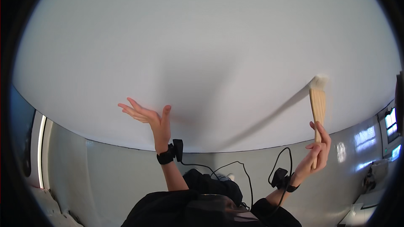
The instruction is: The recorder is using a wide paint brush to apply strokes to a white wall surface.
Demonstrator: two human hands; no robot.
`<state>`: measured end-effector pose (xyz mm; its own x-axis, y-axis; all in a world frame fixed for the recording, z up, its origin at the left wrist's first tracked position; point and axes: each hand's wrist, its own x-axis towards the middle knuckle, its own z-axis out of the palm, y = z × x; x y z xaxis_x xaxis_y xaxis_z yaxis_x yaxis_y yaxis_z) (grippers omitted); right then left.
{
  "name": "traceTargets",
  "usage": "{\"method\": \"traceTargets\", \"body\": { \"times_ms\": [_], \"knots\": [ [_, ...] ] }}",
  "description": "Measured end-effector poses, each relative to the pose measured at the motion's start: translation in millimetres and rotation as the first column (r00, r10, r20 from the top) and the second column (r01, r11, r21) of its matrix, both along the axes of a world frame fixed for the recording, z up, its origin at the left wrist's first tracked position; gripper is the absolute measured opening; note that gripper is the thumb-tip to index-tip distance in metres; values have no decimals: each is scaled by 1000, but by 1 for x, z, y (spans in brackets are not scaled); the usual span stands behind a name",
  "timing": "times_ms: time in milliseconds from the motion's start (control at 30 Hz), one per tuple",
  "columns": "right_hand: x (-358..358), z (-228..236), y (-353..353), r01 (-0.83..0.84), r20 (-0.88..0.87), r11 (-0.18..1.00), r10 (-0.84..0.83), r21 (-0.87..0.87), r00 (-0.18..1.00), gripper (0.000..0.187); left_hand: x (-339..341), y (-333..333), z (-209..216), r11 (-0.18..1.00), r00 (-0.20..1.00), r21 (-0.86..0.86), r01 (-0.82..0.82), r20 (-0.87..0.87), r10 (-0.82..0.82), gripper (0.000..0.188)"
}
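My right hand [318,148] is closed around the wooden handle of a flat, wide paintbrush [318,105]. Its pale bristles point away from me and meet the large white wall [202,25], with the brush's long shadow slanting down to the left. On the left side, my left hand [147,115] is raised with fingers spread and thumb up, holding nothing. It is close to the white wall; whether it touches cannot be made out. Each wrist wears a black strap with a small black device and a cable.
Black cables [240,164] loop between my forearms. A glossy grey floor [122,164] stretches below the wall's lower edge. Bright windows [391,120] and assorted items are at the far right. A dark panel [26,130] and pale frame are at the far left.
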<state>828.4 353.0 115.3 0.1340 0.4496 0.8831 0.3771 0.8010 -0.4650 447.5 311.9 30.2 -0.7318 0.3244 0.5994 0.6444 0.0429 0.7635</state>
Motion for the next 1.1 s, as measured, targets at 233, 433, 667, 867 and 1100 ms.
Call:
{"method": "traceTargets", "body": {
  "times_ms": [233,433,667,867,1100],
  "knots": [
    [-4,-26,-11,-3,7,991,4,-137,1000,40,2,6,-4,1000,1000,8,16,23,-17,130],
    [-5,-31,-27,-42,53,916,69,-400,996,43,1,3,-2,1000,1000,25,-8,-11,8,122],
    [-24,-27,-26,-145,-101,979,132,-142,986,44,-4,-1,-3,1000,1000,21,-17,-16,17,129],
    [-25,-37,-27,-166,-101,921,139,-352,985,44,2,8,-4,1000,1000,-3,-5,-6,4,123],
    [-24,-70,-27,-274,-98,642,296,-716,950,32,-1,6,-3,1000,1000,22,-7,-23,7,126]
  ]
}}
